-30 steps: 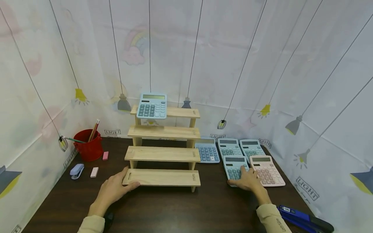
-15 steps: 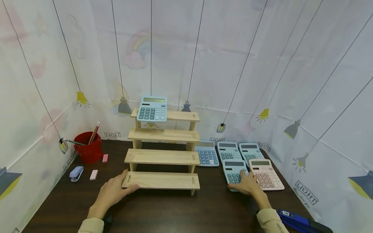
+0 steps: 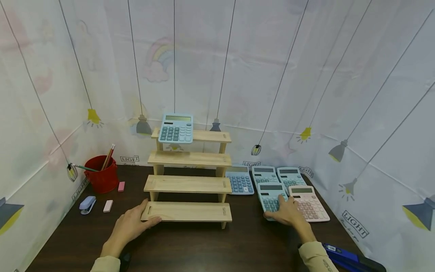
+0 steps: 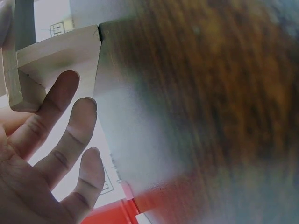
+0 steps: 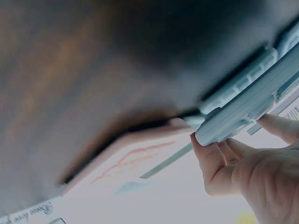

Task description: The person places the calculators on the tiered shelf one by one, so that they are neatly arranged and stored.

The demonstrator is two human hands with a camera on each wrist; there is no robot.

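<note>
A pale blue calculator [image 3: 270,199] lies on the table [image 3: 204,245] among four others, touching a pink one [image 3: 308,203]. The right hand [image 3: 288,213] pinches its near edge, lifting it. The left hand [image 3: 130,226], fingers relaxed, rests on the wooden rack [image 3: 187,211].

Right hand [image 3: 289,213] lifts calculator [image 3: 270,197] (near edge only).
</note>
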